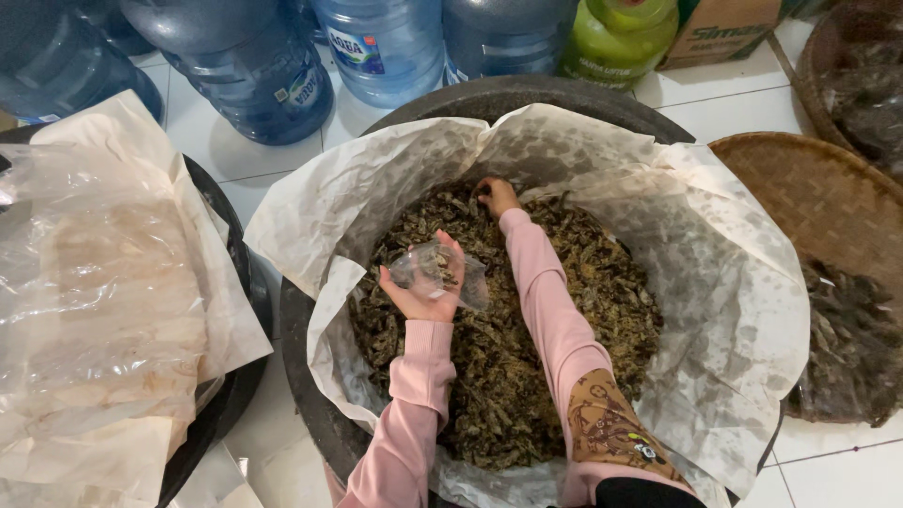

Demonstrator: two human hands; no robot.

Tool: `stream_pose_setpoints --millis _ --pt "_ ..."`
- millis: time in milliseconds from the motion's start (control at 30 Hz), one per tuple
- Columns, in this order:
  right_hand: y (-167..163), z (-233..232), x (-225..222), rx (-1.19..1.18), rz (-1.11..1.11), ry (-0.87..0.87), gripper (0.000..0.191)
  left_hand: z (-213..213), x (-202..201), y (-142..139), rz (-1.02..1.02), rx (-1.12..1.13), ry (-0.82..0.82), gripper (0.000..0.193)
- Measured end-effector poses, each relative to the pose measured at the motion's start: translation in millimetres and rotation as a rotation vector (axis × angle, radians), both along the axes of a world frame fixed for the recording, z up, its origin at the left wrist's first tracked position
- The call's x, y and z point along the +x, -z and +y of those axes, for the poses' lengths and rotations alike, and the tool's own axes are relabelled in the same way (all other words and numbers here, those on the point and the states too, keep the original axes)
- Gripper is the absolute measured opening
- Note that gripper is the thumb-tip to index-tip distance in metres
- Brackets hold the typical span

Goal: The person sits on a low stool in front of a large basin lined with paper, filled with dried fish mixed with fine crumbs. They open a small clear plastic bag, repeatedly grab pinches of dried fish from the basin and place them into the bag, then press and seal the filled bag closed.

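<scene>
brown carton (720, 33) (top right), labelled blue jugs (376, 42)

A white tiled floor (724, 108) carries everything. A dark paper-lined tub (527, 94) stands in the middle, a second lined tub (230, 395) just beside it at the left. Blue water jugs (254, 75), a green gas cylinder (616, 38) and a cardboard box (720, 33) line the far side. Woven trays (818, 198) lie at the right.

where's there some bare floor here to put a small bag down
Bare white tile lies between the big lined tub, the cardboard box and the woven tray. Another strip runs between the water jugs and the two tubs. The tub itself is crowded: dried leaves and both hands, the left hand holding a clear bag.
</scene>
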State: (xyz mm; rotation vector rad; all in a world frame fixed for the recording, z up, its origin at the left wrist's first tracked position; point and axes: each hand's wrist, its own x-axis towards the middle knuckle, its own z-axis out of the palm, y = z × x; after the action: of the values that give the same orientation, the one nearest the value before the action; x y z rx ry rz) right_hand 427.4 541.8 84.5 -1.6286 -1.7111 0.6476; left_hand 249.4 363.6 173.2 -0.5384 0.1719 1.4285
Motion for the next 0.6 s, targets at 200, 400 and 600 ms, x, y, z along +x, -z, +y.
stream_pose_setpoints --millis 200,400,600 --pt "-4 3 -7 0.084 -0.044 -0.004 0.045 0 0 -4 -0.011 0.001 0.002 0.059" --pt "2 1 2 0.154 -0.169 -0.036 0.048 -1 -1 -6 -0.037 -0.007 -0.004 0.068" --pt "3 -15 19 0.039 -0.343 -0.173 0.039 -2 -1 0 0.008 -0.037 -0.004 0.071"
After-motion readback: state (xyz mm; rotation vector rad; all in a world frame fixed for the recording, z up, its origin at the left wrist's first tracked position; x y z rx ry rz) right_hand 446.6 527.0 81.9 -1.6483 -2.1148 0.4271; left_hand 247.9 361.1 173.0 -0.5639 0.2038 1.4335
